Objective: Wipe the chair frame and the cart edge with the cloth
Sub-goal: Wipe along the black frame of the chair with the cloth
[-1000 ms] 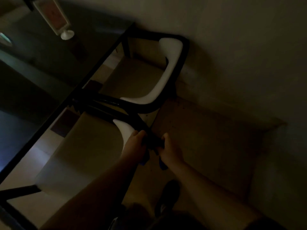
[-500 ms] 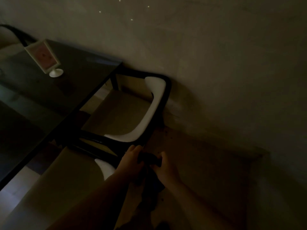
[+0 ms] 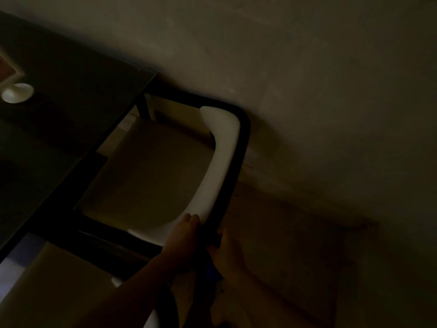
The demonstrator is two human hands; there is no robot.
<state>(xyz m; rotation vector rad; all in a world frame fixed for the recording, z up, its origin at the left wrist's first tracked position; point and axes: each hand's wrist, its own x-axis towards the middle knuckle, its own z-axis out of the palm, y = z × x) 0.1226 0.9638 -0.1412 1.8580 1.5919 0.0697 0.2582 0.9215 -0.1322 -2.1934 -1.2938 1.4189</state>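
The room is very dim. A chair with a black frame (image 3: 243, 143) and a white curved backrest (image 3: 222, 157) is pushed under a dark table. A dark cloth (image 3: 211, 273) with a bluish patch wraps the frame's near corner. My left hand (image 3: 184, 237) grips the frame and cloth from the backrest side. My right hand (image 3: 228, 252) holds the cloth against the frame's outer side. A second chair's white backrest (image 3: 151, 318) shows at the bottom, partly behind my left forearm.
A dark glass table (image 3: 71, 110) fills the left, with a white-footed sign holder (image 3: 16, 92) on it. A plain wall (image 3: 331, 91) stands close behind the chair. Brownish floor (image 3: 295, 245) lies to the right.
The camera has moved closer and tilted. Both hands have slid with the cloth from the nearer chair onto the far chair's frame corner, by the white backrest.
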